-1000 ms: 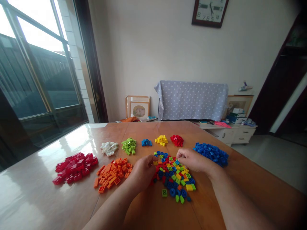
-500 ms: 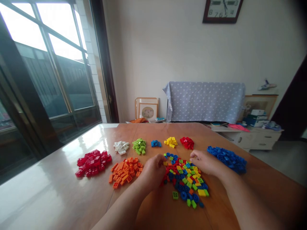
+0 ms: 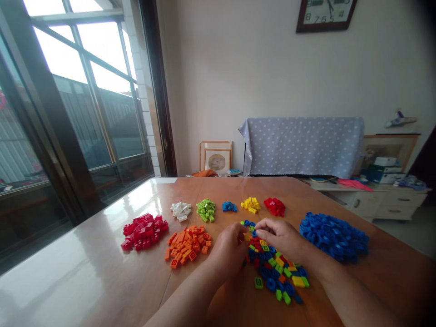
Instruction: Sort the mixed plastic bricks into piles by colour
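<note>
A mixed heap of small toy building bricks [image 3: 279, 269] in red, blue, green and yellow lies on the wooden table before me, with round blue pieces [image 3: 271, 284] among them. My left hand [image 3: 229, 250] curls at the heap's left edge, its fingertips beside a yellow brick [image 3: 247, 236]; whether they grip it is unclear. Over the far part of the heap, my right hand [image 3: 281, 236] has thumb and forefinger drawn together close to the left fingertips. Anything inside that pinch is hidden. A loose green brick [image 3: 258, 283] lies at the near side.
Sorted piles surround the heap: crimson [image 3: 145, 231], orange [image 3: 188, 245], white [image 3: 181, 211], lime green [image 3: 205, 210], small blue [image 3: 229, 206], yellow [image 3: 250, 204], red [image 3: 274, 206] and a large blue pile [image 3: 334, 237] at right. The table [image 3: 85, 268] extends left toward a window.
My right hand has moved left over the heap, close to my left hand, and its fingers have drawn together. The left hand stays near the heap's edge. The whole view has shifted slightly.
</note>
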`<state>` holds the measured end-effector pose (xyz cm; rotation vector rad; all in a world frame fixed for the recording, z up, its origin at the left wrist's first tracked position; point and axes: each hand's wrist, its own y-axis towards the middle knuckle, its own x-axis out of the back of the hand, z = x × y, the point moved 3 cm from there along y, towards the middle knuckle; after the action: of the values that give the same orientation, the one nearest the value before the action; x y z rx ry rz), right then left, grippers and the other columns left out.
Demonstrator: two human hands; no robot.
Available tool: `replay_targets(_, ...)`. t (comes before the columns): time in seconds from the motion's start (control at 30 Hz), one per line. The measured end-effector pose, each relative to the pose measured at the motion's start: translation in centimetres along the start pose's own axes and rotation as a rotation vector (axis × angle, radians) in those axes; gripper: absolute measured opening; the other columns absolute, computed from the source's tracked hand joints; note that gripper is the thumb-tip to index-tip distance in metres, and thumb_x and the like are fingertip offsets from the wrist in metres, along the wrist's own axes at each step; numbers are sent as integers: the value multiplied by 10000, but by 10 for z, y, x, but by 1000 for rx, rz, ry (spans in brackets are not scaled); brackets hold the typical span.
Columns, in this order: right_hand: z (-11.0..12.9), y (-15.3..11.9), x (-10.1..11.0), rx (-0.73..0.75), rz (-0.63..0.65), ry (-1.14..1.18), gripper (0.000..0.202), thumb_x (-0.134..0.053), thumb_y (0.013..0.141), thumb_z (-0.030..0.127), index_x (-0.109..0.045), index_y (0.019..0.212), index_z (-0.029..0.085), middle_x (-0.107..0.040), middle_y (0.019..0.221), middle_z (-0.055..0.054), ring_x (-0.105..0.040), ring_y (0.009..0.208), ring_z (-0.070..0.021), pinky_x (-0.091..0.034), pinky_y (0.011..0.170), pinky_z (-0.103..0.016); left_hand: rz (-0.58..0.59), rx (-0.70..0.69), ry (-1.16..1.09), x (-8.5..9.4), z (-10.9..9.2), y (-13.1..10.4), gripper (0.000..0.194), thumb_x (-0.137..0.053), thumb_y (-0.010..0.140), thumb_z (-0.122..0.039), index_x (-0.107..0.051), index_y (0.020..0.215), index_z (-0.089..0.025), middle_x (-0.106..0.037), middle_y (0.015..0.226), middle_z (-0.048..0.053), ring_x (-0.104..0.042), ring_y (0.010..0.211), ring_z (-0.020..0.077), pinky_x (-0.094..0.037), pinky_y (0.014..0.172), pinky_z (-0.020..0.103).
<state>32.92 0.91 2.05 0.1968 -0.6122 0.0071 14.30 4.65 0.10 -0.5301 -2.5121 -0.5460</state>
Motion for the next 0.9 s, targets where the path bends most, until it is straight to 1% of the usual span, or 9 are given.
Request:
replay_targets(0.07,12,-3,-14,8,82,64,286,-589,868,421,-686,988,181,-713,889,-19,-622,800,-165,-461,687,-230,27,9,-54,-3,-1,-1,308,-551,783,-132,-568,1085,-191,-610,796,-12,-540,685,116,-377,575,203)
replay_targets(0.13,17,-5,-22,12,105,116,267,-627,849,404,-678,966,169,-708,880,-22,-618,787,-162,-455,672,-225,49,7,-89,-6,-1,-1,355,-555,791,-126,-523,1137,-202,-622,810,-15,-559,680,114,-385,567,201)
replay_targets(0.27,13,-4,-24,-7,105,184,235,-656,830,377,-659,910,156,-685,831,-15,-591,730,-139,-433,635,-214,69,-15,-90,-8,-2,0,398,-565,803,-128,-473,1179,-222,-644,842,-12,-586,708,122,-417,599,209)
replay_targets(0.37,0,1,-16,-27,37,149,256,-640,838,404,-652,912,159,-666,802,-9,-573,706,-132,-429,626,-216,36,-41,-37,-2,-4,0,395,-557,824,-161,-467,1202,-235,-659,913,6,-605,781,143,-447,659,233)
replay_targets(0.47,-19,9,-4,-70,-126,99,291,-610,839,439,-639,932,164,-653,776,-8,-574,681,-137,-438,616,-228,-21,-56,73,8,-7,-1,392,-542,826,-168,-489,1205,-252,-661,1015,23,-614,874,166,-461,735,259)
replay_targets(0.53,-32,16,4,-134,-219,30,280,-593,832,427,-637,920,165,-655,752,-11,-583,655,-143,-442,607,-237,-41,-71,134,14,-9,-2,364,-525,833,-169,-509,1187,-250,-659,1053,35,-614,919,179,-458,764,268)
replay_targets(0.63,-46,29,16,-219,-260,-198,216,-602,798,378,-649,829,169,-649,674,-7,-587,626,-151,-420,590,-239,-32,-107,198,19,-12,-2,276,-509,847,-181,-545,1116,-233,-658,1046,50,-612,944,190,-446,779,268)
replay_targets(0.73,-51,46,29,-255,-310,-391,155,-646,748,339,-658,742,184,-672,686,-14,-606,686,-165,-396,608,-236,-25,-128,245,21,-14,-2,193,-508,848,-187,-574,1025,-228,-652,1020,52,-607,947,196,-429,770,265)
replay_targets(0.9,-62,73,33,-364,-294,-329,134,-653,731,278,-624,641,183,-645,577,-13,-593,595,-152,-393,553,-227,-51,-130,254,23,-13,-1,160,-506,843,-186,-594,971,-225,-639,985,46,-601,902,192,-408,728,261)
